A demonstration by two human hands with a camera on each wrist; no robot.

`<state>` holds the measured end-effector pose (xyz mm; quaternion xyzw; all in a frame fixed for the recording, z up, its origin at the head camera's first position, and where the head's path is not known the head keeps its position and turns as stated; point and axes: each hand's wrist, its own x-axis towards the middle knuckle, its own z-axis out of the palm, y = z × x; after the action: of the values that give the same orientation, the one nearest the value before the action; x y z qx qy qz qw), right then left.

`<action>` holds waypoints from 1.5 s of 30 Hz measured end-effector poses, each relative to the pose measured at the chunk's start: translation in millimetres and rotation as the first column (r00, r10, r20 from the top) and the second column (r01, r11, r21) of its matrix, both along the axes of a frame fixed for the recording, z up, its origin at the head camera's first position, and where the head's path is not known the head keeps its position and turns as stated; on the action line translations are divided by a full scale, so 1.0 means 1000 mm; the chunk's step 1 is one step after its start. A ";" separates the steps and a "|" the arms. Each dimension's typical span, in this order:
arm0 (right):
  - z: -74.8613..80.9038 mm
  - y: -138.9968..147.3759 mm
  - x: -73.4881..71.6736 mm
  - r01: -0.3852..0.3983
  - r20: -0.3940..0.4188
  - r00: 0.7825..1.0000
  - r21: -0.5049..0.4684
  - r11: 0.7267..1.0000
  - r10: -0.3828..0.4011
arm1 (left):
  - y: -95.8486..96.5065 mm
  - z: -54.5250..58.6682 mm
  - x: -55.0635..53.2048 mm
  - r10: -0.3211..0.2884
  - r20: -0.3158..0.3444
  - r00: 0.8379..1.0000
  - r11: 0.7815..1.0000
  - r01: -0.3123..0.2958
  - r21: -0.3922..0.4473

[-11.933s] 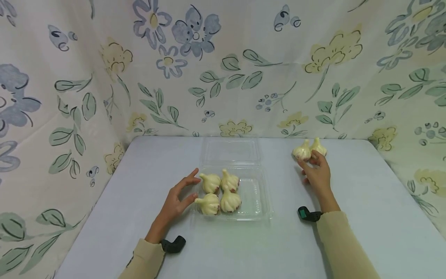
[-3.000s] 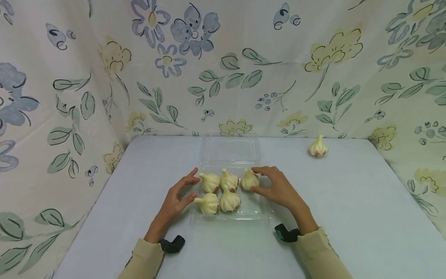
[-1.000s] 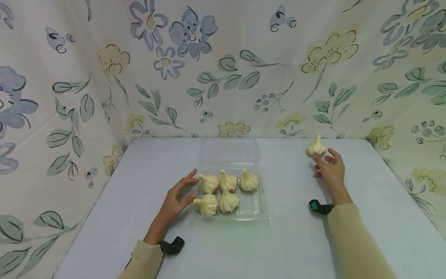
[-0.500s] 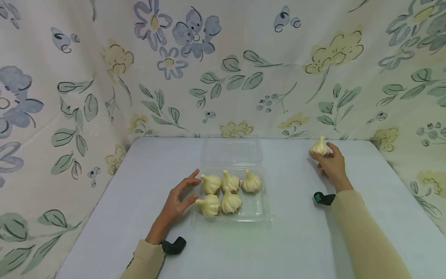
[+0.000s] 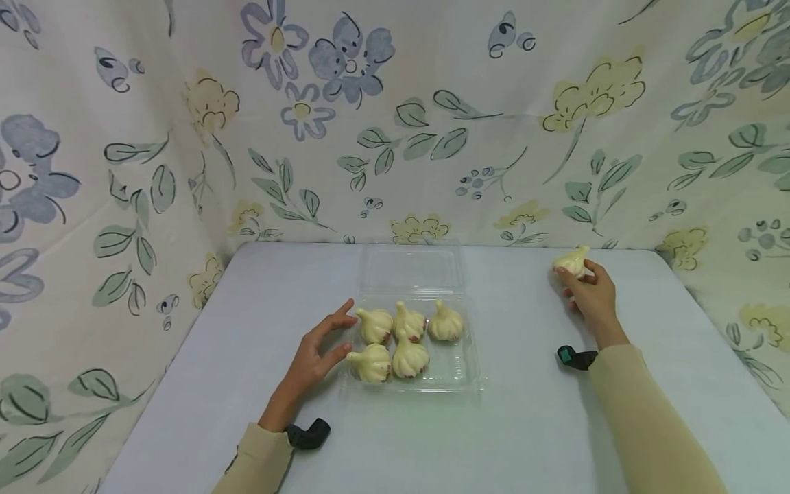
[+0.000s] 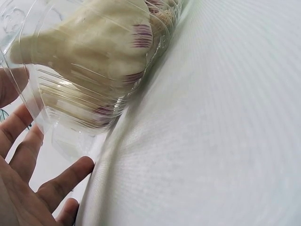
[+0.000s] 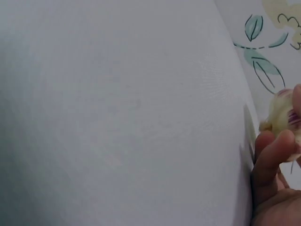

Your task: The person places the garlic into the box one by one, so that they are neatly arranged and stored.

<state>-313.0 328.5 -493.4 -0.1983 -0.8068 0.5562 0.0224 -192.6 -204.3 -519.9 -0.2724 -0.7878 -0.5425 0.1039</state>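
Observation:
At the far right of the table, my right hand (image 5: 594, 296) pinches a garlic bulb (image 5: 570, 263) between thumb and fingers, its neck tilted to the right. The right wrist view shows fingers curled about the same purple-streaked bulb (image 7: 283, 113). My left hand (image 5: 316, 350) rests at the left side of a clear plastic clamshell box (image 5: 455, 367), thumb and fingers spread along its rim. Several garlic bulbs sit inside: three across the back row, including a back-right bulb (image 5: 446, 322), and two in front. Up close, the left wrist view shows a bulb (image 6: 101, 42) behind the ribbed wall.
The box's lid (image 5: 410, 269) lies open toward the back of the white table (image 5: 518, 425). A floral curtain (image 5: 420, 171) hangs behind and along both sides. The front right part of the box tray holds no bulb.
A bulb went into the box's back right earlier. My right hand returned to the far right, took hold of the last bulb there and tilted it. My left hand stayed at the box.

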 end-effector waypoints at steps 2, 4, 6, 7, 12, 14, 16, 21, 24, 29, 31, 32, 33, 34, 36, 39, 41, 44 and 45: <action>-0.001 0.001 0.002 -0.004 -0.016 1.000 -0.032 0.999 0.004 | 0.000 0.001 0.001 0.002 0.005 1.000 1.000 -0.002 -0.001; -0.003 0.001 0.004 -0.003 -0.030 1.000 -0.076 0.997 0.001 | 0.000 0.001 0.001 0.002 0.004 1.000 1.000 -0.002 0.000; -0.004 0.001 0.007 -0.004 -0.040 0.999 -0.121 0.993 -0.001 | 0.001 0.002 0.001 0.000 0.006 1.000 1.000 0.000 0.004; -0.004 0.001 0.008 -0.004 -0.046 0.999 -0.149 0.989 -0.003 | 0.001 0.002 0.001 0.000 0.011 1.000 1.000 0.000 0.007; -0.004 -0.003 0.015 -0.051 -0.091 0.995 -0.271 0.961 0.027 | 0.001 0.002 0.000 -0.005 0.000 1.000 1.000 0.005 0.015; -0.003 -0.004 0.018 -0.093 -0.110 0.992 -0.302 0.949 0.062 | 0.002 0.002 0.000 -0.006 -0.004 1.000 1.000 0.006 0.018; -0.002 -0.006 0.022 -0.133 -0.124 0.987 -0.326 0.936 0.097 | 0.002 0.002 0.000 -0.005 -0.005 1.000 1.000 0.005 0.019; 0.000 -0.012 0.032 -0.188 -0.126 0.980 -0.356 0.915 0.152 | 0.001 0.001 0.000 0.003 0.007 1.000 1.000 -0.003 0.007; 0.003 -0.018 0.039 -0.200 -0.120 0.979 -0.371 0.907 0.166 | 0.001 0.002 0.001 0.005 0.023 1.000 1.000 -0.006 0.006; 0.004 -0.025 0.048 -0.212 -0.113 0.977 -0.379 0.901 0.182 | 0.001 0.003 0.001 0.001 0.008 1.000 1.000 -0.001 0.008; 0.001 -0.027 0.050 -0.216 -0.116 0.976 -0.369 0.904 0.186 | 0.001 0.002 0.001 0.002 0.001 1.000 1.000 -0.002 0.008; 0.000 -0.028 0.051 -0.218 -0.116 0.975 -0.360 0.907 0.188 | 0.000 0.002 0.001 0.004 0.006 1.000 1.000 -0.004 0.010; -0.001 -0.030 0.052 -0.220 -0.118 0.975 -0.354 0.909 0.190 | 0.000 0.002 0.000 0.004 0.003 1.000 1.000 -0.004 0.010; -0.002 -0.031 0.053 -0.223 -0.122 0.974 -0.343 0.913 0.192 | -0.001 0.001 0.000 0.003 -0.004 1.000 1.000 -0.003 0.010; -0.004 -0.033 0.055 -0.236 -0.134 0.970 -0.322 0.917 0.203 | -0.001 0.000 0.000 0.002 -0.013 1.000 1.000 -0.002 0.010; -0.005 -0.035 0.058 -0.264 -0.168 0.961 -0.304 0.915 0.221 | -0.001 -0.002 -0.001 -0.003 -0.015 1.000 1.000 0.003 0.013; -0.005 -0.036 0.060 -0.281 -0.187 0.954 -0.297 0.913 0.233 | -0.001 -0.002 -0.002 -0.005 -0.015 1.000 1.000 0.006 0.014; -0.004 -0.037 0.063 -0.287 -0.201 0.951 -0.302 0.909 0.234 | 0.000 -0.002 -0.002 -0.008 -0.016 1.000 1.000 0.008 0.017; -0.003 -0.038 0.064 -0.284 -0.202 0.952 -0.306 0.909 0.229 | 0.000 -0.003 -0.003 -0.008 -0.019 1.000 1.000 0.008 0.017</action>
<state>-249.1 290.9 -496.4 -0.0456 -0.7163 0.6961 -0.0195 -195.1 -204.7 -522.6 -0.2799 -0.7809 -0.5472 0.1114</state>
